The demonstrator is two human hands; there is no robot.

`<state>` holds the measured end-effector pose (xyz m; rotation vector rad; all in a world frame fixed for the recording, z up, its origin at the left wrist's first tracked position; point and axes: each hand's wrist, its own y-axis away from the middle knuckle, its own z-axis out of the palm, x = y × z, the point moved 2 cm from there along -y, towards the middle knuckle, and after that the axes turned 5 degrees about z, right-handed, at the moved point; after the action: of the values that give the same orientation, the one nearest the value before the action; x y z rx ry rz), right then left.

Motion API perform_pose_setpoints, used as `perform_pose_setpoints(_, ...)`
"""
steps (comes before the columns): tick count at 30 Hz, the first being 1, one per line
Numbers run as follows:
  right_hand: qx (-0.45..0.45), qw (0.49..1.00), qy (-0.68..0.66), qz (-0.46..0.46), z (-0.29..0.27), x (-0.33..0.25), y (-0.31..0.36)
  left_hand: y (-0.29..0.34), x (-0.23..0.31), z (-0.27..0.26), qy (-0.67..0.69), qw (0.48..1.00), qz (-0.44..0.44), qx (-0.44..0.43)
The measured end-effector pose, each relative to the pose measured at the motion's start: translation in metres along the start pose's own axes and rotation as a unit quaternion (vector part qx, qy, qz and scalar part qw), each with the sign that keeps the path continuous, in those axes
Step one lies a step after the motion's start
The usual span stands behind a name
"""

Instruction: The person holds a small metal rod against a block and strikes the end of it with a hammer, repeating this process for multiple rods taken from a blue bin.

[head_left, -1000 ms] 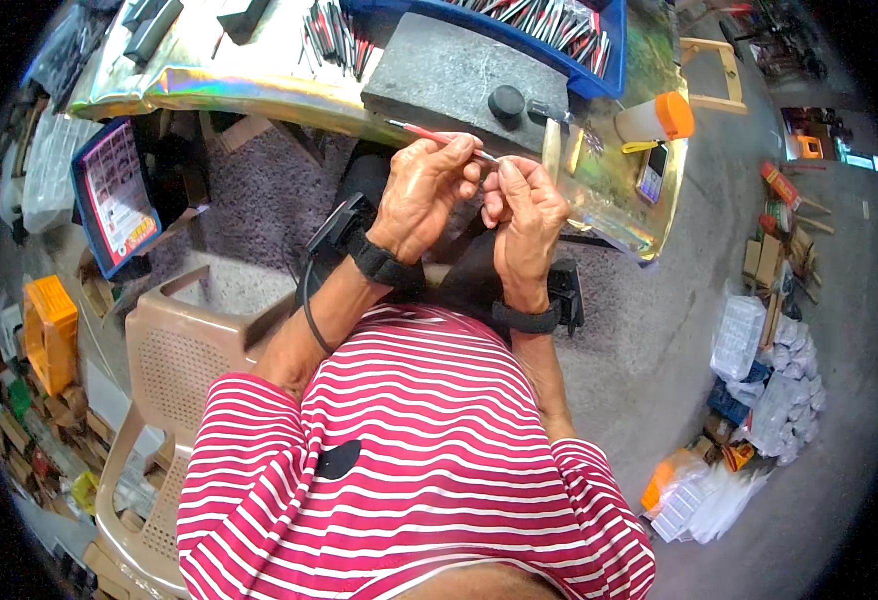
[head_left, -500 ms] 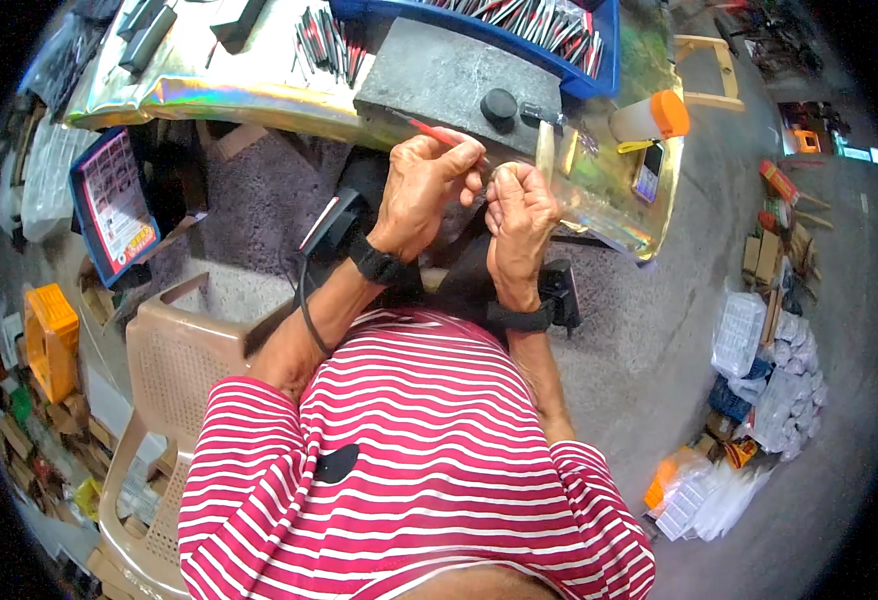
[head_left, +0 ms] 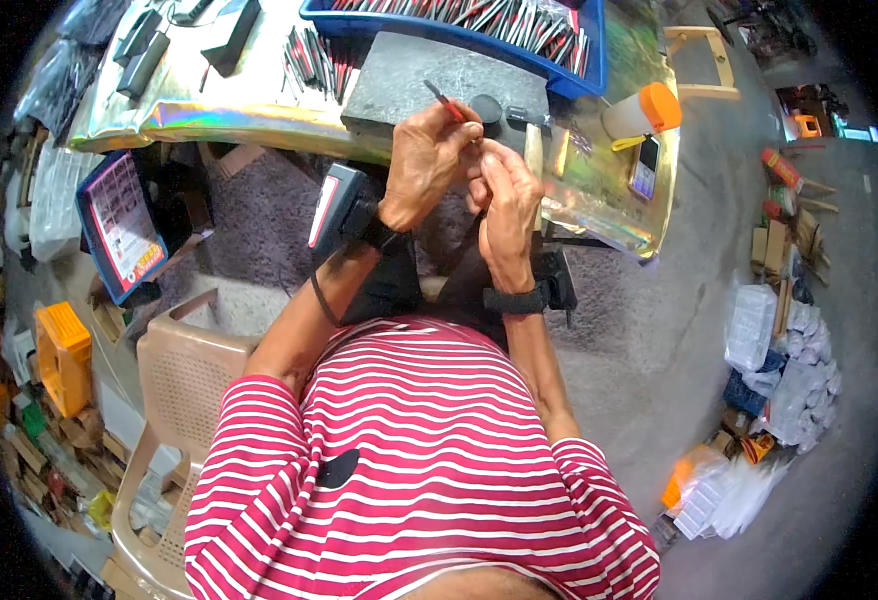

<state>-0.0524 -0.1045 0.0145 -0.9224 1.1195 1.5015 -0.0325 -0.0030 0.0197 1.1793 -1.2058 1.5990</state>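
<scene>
My left hand point(head_left: 424, 172) is closed on a slim red-and-dark stick-like piece point(head_left: 446, 102), which slants up and left above its fingers. My right hand point(head_left: 507, 205) has its thumb and fingers pinched together right beside the left fingertips. Whatever lies between the right fingers is too small to make out. Just beyond both hands is a grey block point(head_left: 399, 75) at the table's near edge. A black round piece point(head_left: 486, 110) rests on it, and next to that lies a hammer point(head_left: 533, 150) with a pale handle, its dark head on the block.
Behind the block stands a blue bin point(head_left: 439, 27) full of similar red-and-dark pieces. A loose pile of them point(head_left: 309, 68) lies at its left, near dark oblong boxes point(head_left: 229, 38). An orange-capped bottle point(head_left: 639, 112) and a phone point(head_left: 645, 170) sit at right; a beige plastic chair point(head_left: 184, 370) stands left.
Both hands have moved slightly up toward the block, and the fingertips have come closer together. The red-and-dark piece in my left hand now points more steeply upward.
</scene>
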Motion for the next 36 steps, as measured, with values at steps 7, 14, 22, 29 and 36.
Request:
perform_pose_setpoints(7,-0.033,0.999,0.001,-0.004,-0.002,-0.003,-0.018,-0.020,-0.006,0.011,-0.053,0.998,0.037,-0.023)
perform_pose_setpoints(14,-0.015,0.999,0.006,0.036,-0.018,-0.015,-0.007,-0.037,-0.019,0.016,-0.087,0.995,0.051,-0.028)
perform_pose_setpoints(22,0.018,0.998,0.052,0.004,-0.060,-0.026,0.009,-0.043,-0.034,0.017,-0.059,0.997,0.005,-0.052)
perform_pose_setpoints(29,0.085,0.994,0.074,0.013,-0.084,-0.016,0.006,-0.045,-0.038,0.015,-0.039,0.997,0.012,-0.062)
perform_pose_setpoints(36,0.103,0.985,0.138,0.003,-0.091,-0.004,0.001,-0.045,-0.042,0.015,-0.030,0.998,0.002,-0.054)
